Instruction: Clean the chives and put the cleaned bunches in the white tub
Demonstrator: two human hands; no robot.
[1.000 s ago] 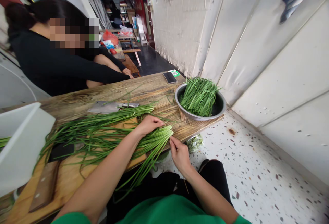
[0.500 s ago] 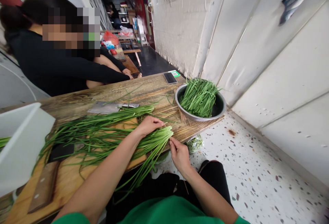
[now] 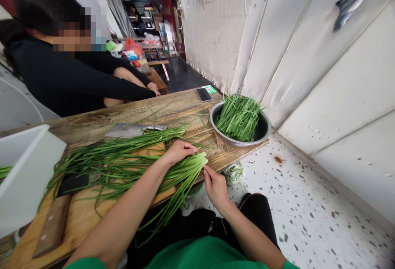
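Garlic chives (image 3: 185,170) lie fanned across a wooden chopping board (image 3: 82,219), their pale cut ends together at the right. A thin bamboo skewer (image 3: 223,224) runs across those ends. At their upper edge, my left hand (image 3: 180,151) is closed, thumb and fingertips pinching where the skewer's tip shows. Below them my right hand (image 3: 217,186) is closed too, pinching the skewer, whose lower end sticks out under the palm. Chives hide the skewer's middle. Another bunch of chives (image 3: 148,138) lies behind.
Cut chives fill part of a metal bowl (image 3: 267,131); loose skewers (image 3: 219,139) lie beside it. A cleaver (image 3: 123,130), a wooden-handled knife (image 3: 54,223), a phone (image 3: 204,94) and a white bin (image 3: 40,158) are around. A person in black (image 3: 58,75) sits across the table.
Both my hands and the chives stay almost still. The person across the table has shifted their head slightly left and up.
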